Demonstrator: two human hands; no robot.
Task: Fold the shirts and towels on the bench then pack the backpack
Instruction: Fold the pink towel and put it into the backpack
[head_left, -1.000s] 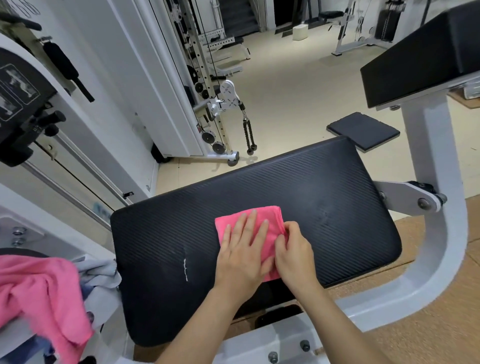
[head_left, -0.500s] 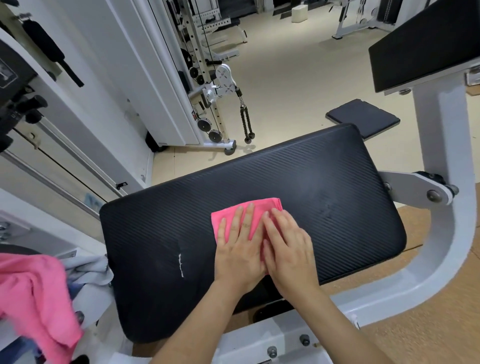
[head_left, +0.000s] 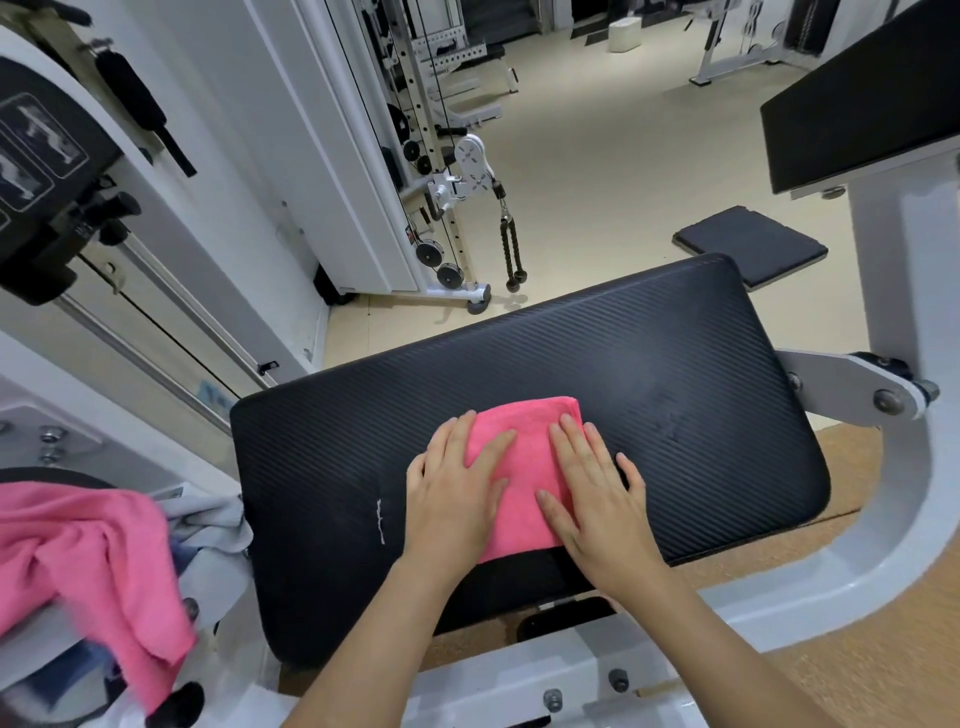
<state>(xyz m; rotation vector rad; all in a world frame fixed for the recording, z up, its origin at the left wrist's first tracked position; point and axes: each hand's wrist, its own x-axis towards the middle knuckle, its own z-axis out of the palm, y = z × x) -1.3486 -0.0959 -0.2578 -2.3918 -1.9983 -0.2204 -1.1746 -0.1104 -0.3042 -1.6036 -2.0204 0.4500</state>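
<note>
Both hands lie flat on the folded pink towel (head_left: 524, 457), fingers straight and spread, pressing down and curled round nothing. The left hand (head_left: 457, 493) covers the towel's left edge and the right hand (head_left: 597, 499) its right edge, with a strip of pink showing between them. The right hand's outer fingers spill past that edge onto the black padded worktop (head_left: 675, 395). The towel's long axis runs away from the person, its near end reaching the worktop's front edge and its far end lying just beyond the fingertips. Neither hand is closer than the other, so I judge that either could make another fold or lift it away.

Well to the left of the folded towel, off the end of the worktop, an unfolded pink towel (head_left: 88, 551) is heaped over a grey garment (head_left: 208, 525), and a bit of blue cloth (head_left: 78, 670) shows beneath. These look like the pieces not yet folded. No backpack is in view, so I cannot tell where the folded towel must go or what the bag already holds.
</note>
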